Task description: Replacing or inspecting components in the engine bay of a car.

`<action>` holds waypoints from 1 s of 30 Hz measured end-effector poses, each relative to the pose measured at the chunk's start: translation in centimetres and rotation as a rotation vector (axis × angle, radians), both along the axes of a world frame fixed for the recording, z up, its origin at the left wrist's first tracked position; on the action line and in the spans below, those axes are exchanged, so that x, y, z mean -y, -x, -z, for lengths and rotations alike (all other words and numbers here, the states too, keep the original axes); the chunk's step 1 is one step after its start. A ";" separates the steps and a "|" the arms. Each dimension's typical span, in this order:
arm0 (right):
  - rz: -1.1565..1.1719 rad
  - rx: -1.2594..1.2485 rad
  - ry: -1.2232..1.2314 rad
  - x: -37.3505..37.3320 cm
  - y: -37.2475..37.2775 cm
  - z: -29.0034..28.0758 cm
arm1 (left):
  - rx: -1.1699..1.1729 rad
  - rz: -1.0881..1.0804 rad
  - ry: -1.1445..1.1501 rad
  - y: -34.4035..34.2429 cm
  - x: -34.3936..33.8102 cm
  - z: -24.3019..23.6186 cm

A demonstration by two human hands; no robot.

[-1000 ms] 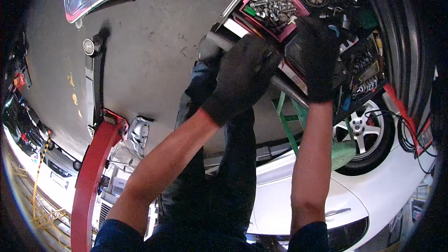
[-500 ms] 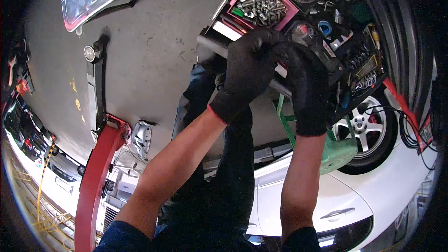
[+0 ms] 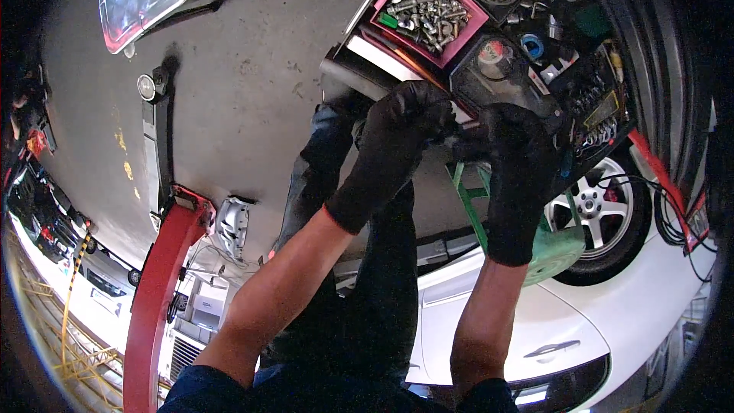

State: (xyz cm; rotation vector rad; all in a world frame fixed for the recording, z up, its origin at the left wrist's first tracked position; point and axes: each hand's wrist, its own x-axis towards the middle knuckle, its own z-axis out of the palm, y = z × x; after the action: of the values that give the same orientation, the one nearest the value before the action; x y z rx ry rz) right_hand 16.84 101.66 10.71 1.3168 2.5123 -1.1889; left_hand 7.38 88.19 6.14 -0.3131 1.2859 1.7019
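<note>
Black knit gloves with red cuffs cover both my hands, which are held close together just in front of a tool cart [image 3: 375, 53]. My left hand [image 3: 401, 126] is closed, its fingers curled toward the right one. Level with it, my right hand [image 3: 516, 145] is closed too, with the fingers bent inward. A small dark piece [image 3: 468, 141] seems to span the gap between them; black against black, its kind cannot be made out. Behind my hands, the cart's grey bar handle [image 3: 352, 80] runs along the near edge.
On the cart sit a pink bin [image 3: 470, 29] of loose bolts, a blue tape roll [image 3: 532, 47] and several wrenches [image 3: 600, 135]. A green stool [image 3: 554, 248] stands by a white car [image 3: 497, 329]. At left are a red lift arm [image 3: 164, 298] and a clear-topped stand [image 3: 145, 0].
Both hands have come back toward me, away from the cart, and drawn slightly apart. The right hand has turned, and more of the cart top shows behind them.
</note>
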 end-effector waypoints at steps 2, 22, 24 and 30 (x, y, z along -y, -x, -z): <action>0.030 -0.019 0.010 0.3 0.5 -0.3 | 0.034 -0.024 -0.025 0.0 -0.2 -0.9; 0.225 -0.201 0.300 3.2 1.4 -3.8 | -0.375 0.219 0.325 1.3 -0.1 -4.0; 0.222 -0.102 0.166 3.0 1.1 -3.9 | -0.356 0.235 0.274 1.6 0.6 -2.8; 0.282 -0.185 0.405 2.4 1.2 -4.0 | -0.259 0.238 0.195 1.7 0.6 -3.9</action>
State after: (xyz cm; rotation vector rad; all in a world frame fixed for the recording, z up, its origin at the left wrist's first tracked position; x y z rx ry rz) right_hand 15.68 99.25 14.76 1.5347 2.0697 -1.8353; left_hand 5.66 87.54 10.02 -0.0479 1.6157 1.4509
